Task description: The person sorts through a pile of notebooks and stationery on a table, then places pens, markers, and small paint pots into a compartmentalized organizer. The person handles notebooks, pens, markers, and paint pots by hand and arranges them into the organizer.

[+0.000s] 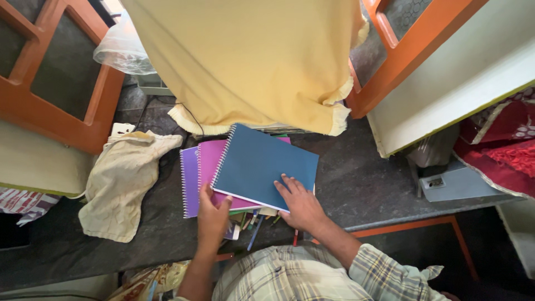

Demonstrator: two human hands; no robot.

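Note:
A blue spiral notebook [261, 163] lies tilted on top of a magenta notebook [207, 159] and a purple one [189, 179], stacked on a dark stone counter [362, 184]. My right hand [299, 202] presses flat on the blue notebook's near right corner. My left hand [212, 214] grips the near edge of the magenta notebook, thumb on top. Pens and pencils [253, 224] poke out from under the stack at the counter's front edge.
A crumpled cream cloth [120, 181] lies left of the notebooks. A yellow curtain [251, 61] hangs over the back of the counter. Orange window frames [61, 120] stand at both sides. A grey box [454, 184] and red fabric [510, 156] sit at right.

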